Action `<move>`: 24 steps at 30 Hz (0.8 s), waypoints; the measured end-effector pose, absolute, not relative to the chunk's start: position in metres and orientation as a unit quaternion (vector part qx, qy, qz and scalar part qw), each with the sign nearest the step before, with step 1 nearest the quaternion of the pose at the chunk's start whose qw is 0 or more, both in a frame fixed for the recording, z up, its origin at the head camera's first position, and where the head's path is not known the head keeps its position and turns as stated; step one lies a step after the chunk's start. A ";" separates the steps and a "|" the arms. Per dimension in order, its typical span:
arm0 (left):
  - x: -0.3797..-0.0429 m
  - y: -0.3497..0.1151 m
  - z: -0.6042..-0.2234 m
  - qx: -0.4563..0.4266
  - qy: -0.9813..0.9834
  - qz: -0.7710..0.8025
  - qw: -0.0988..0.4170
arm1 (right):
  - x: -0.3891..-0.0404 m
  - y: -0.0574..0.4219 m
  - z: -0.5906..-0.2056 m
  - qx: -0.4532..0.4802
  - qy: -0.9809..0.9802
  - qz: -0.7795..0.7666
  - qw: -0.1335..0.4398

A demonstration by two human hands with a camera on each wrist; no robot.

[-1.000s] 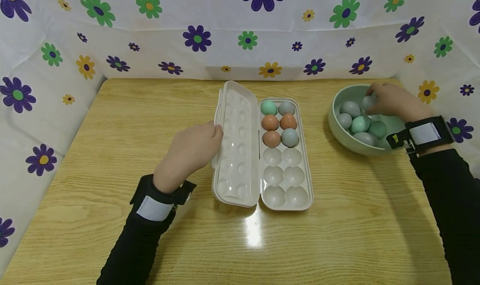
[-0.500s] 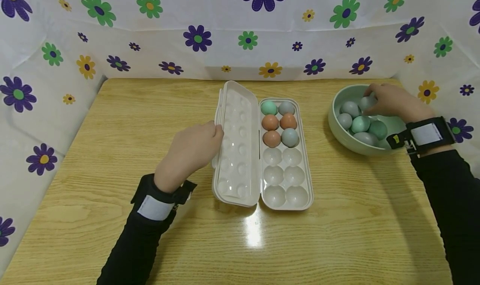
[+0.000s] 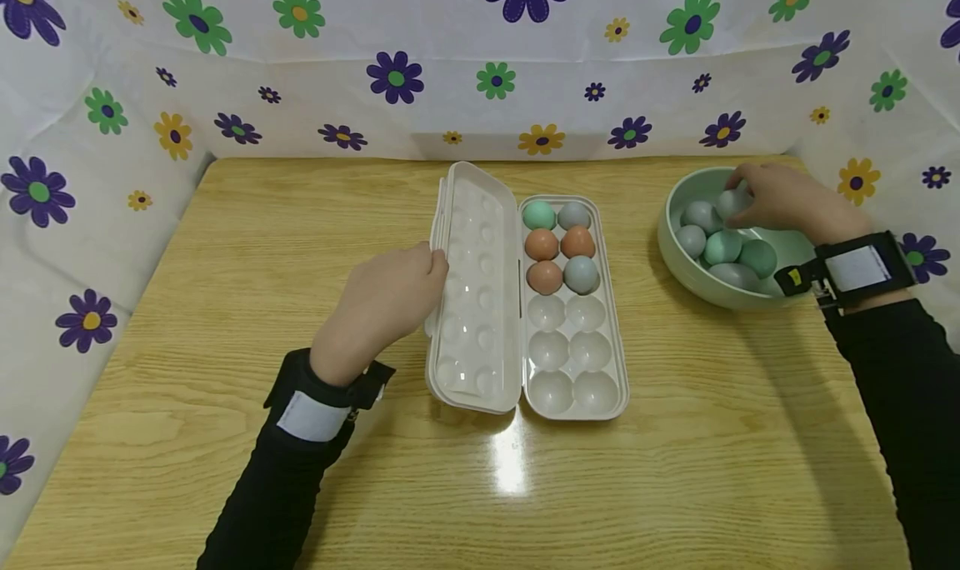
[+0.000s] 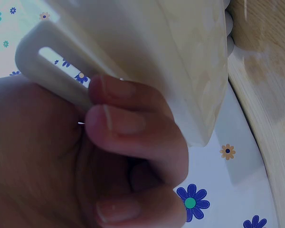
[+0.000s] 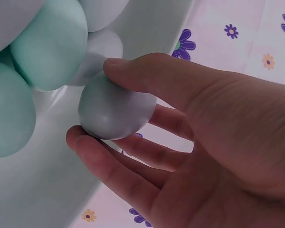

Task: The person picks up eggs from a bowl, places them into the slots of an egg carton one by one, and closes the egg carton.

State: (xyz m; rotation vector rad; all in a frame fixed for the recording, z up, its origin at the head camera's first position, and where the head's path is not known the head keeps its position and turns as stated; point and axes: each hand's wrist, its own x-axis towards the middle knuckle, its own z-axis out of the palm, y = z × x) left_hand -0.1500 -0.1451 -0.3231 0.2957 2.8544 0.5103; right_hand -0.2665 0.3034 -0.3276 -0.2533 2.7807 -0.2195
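A white plastic egg carton (image 3: 587,352) lies open on the table, its lid (image 3: 480,303) tilted up on the left. My left hand (image 3: 386,303) grips the lid's outer edge; in the left wrist view its fingers curl round the slotted latch tab (image 4: 45,64). Eggs in green, grey, brown and pale blue fill the carton's far three rows; the near three rows of cups are bare. Over the pale green bowl (image 3: 693,278) at the right, my right hand (image 3: 787,199) pinches a grey egg (image 5: 111,107) between thumb and fingers. Several grey and green eggs (image 3: 723,247) lie in the bowl.
The wooden table (image 3: 247,245) is bounded at the back and sides by a white cloth (image 3: 450,37) printed with flowers. A black band with a white patch circles each wrist. Bare wood lies between the carton and the bowl.
The grey egg in my right hand has shifted very slightly left within the bowl area. My left hand stays on the carton lid.
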 end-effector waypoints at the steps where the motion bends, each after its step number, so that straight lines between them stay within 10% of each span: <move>1: -0.150 -0.145 -0.323 0.101 0.973 0.174 0.113 | -0.266 0.303 -0.328 -0.090 0.979 -0.077 0.169; 24: -0.150 -0.145 -0.324 0.101 0.972 0.178 0.113 | -0.259 0.288 -0.319 -0.116 0.979 -0.059 0.154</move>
